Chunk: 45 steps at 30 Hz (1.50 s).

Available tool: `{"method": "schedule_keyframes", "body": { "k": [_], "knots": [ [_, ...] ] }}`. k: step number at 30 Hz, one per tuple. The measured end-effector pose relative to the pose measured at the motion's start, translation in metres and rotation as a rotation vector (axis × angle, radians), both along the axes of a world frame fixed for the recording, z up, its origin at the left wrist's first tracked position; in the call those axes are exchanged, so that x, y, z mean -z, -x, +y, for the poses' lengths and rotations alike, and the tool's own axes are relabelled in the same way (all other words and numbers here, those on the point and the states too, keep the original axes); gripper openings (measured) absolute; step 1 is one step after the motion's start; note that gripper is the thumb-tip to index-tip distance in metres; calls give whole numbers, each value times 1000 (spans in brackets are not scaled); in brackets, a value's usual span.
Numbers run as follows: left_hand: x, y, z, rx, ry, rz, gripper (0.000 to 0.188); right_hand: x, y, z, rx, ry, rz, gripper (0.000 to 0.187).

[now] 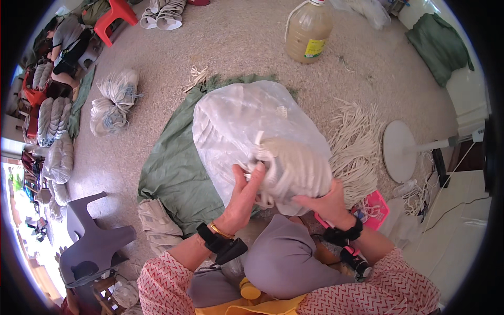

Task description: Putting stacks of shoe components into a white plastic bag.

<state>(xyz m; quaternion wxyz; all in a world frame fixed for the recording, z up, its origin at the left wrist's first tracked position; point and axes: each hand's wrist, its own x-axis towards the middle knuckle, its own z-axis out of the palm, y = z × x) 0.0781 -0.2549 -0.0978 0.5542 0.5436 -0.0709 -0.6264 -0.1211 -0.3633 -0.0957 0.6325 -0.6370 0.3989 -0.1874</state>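
Both hands grip a clear plastic bag (pixel 247 126) of white cords at centre. Left hand (pixel 242 197) clasps its 7 o'clock edge; right hand (pixel 328 202) cups 5 o'clock. Green cloth (pixel 173 173) beneath.

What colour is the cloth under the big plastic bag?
Dull green cloth, seen best in the head view, spread under the clear plastic bag.

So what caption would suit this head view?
Left hand and right hand push a white cord bundle into a clear plastic bag.
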Motion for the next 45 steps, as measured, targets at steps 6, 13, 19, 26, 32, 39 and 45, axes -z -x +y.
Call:
{"method": "schedule_keyframes", "body": {
  "k": [6,13,19,26,32,39,45],
  "knots": [
    [29,-6,-7,434,-133,-358,62,5,67,-41,-50,109,135,43],
    [79,-7,-40,500,-97,-1661,71,31,73,-38,-171,91,240,47],
    [121,-44,-59,465,-222,-1842,37,50,49,-34,-250,69,209,48],
    [80,-56,-81,-30,141,-1247,13,53,24,-42,-285,104,244,51],
    [51,-69,-86,109,245,-1497,12,65,-6,-53,-235,173,235,51],
    [40,-79,-87,217,225,-1601,13,74,-11,-109,104,247,322,45],
    [41,-47,-92,170,245,-1563,20,103,-3,-135,137,621,482,41]
  ]
}}
